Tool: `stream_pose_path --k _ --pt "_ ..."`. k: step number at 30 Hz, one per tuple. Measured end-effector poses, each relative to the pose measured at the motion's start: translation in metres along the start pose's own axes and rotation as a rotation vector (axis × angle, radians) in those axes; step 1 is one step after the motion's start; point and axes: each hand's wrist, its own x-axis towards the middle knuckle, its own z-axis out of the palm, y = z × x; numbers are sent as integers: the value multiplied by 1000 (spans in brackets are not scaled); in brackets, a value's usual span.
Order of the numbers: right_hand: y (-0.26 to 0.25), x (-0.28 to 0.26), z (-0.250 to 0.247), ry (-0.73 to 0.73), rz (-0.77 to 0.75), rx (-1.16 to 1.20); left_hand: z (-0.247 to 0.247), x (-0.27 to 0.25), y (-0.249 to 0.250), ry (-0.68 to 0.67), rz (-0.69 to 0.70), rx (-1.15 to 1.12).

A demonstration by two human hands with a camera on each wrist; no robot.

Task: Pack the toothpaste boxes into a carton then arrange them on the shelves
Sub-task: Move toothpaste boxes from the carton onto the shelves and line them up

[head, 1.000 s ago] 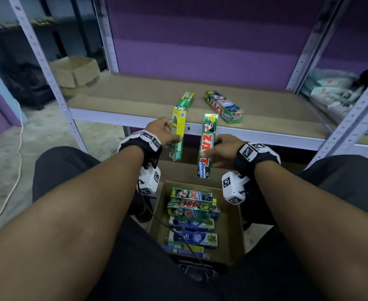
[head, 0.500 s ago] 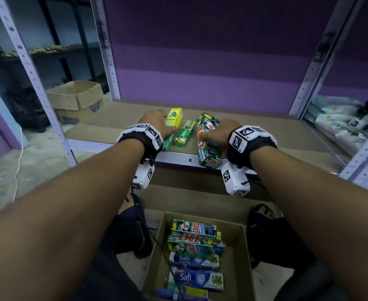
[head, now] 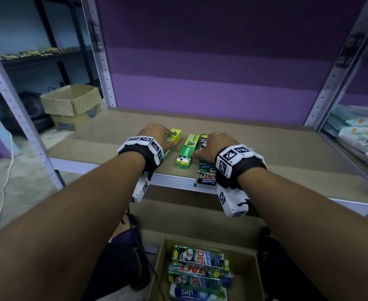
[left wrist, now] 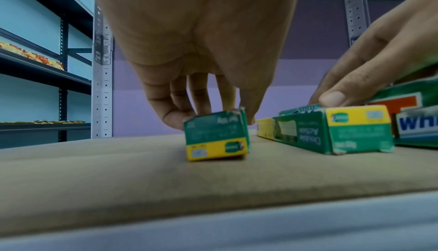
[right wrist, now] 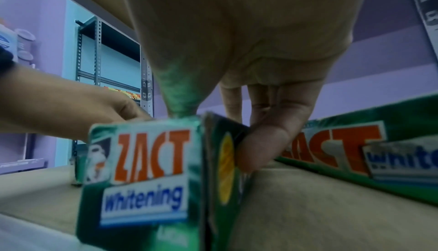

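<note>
Left hand (head: 157, 135) palm-down, fingers pinching the yellow-green box (left wrist: 217, 136) on the shelf (head: 265, 148); right hand (head: 216, 145) likewise arched over, gripping the Zact box (right wrist: 147, 176).

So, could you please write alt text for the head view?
Both hands set toothpaste boxes on a brown shelf: the left hand grips a yellow-green box, the right hand a dark green Zact box.

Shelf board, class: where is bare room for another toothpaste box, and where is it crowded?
Bare: the shelf board from the right hand to the right upright, and behind the boxes to the purple wall. Crowded: front centre, where the yellow box, Darlie box and Zact box lie side by side.
</note>
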Motion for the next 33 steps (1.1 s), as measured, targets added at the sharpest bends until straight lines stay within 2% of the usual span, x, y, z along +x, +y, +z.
stream_pose_path --k 11,18,25,28,33 --pt "-12 24 5 19 68 66 16 21 -5 -16 29 24" --pt "-10 23 12 -13 50 10 16 12 -7 -56 46 55" --pt "3 -5 2 -59 -36 86 0 -10 -2 -60 84 114" --pt "10 -24 -8 -12 -67 104 -11 -24 1 -81 130 136" --pt "15 -57 -31 -33 -151 104 -33 -52 11 -112 232 156"
